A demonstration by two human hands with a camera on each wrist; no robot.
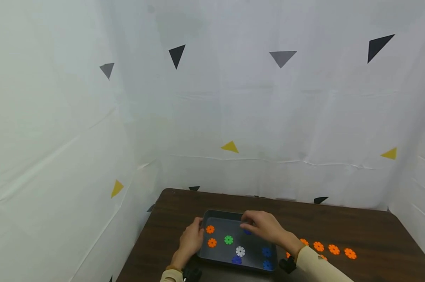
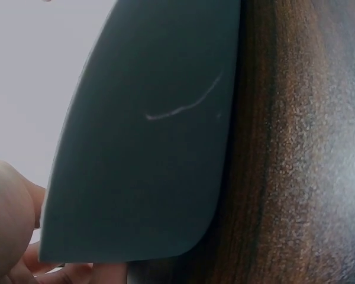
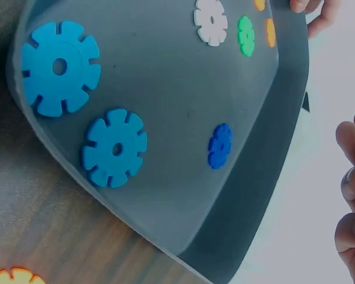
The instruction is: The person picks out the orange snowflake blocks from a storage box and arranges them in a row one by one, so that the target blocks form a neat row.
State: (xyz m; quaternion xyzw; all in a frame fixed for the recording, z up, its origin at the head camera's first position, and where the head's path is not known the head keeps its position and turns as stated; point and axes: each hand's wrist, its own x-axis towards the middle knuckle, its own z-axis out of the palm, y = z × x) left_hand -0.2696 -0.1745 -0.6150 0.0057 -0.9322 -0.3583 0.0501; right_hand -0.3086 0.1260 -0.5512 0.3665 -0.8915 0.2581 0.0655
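A dark grey rectangular tray [image 1: 221, 263] lies on the table with notched plastic discs flat in it. My left hand [image 1: 192, 237] grips its left wall, thumb at the rim and fingers beyond the wall in the left wrist view. Over the far right part hovers my right hand [image 1: 265, 226], fingers loosely bent, no disc visible between them. Below it a dark blue disc [image 3: 220, 146] lies near the far wall. Two lighter blue discs [image 3: 115, 148] are at the right end. Elsewhere inside are a white disc [image 1: 240, 251], a green disc [image 1: 228, 239] and two orange discs [image 1: 210, 229].
Several orange discs [image 1: 333, 249] lie loose on the dark wooden table [image 1: 371, 231], right of the tray, some partly behind the right forearm. White cloth walls [image 1: 268, 117] with triangle marks stand behind the table and at its sides.
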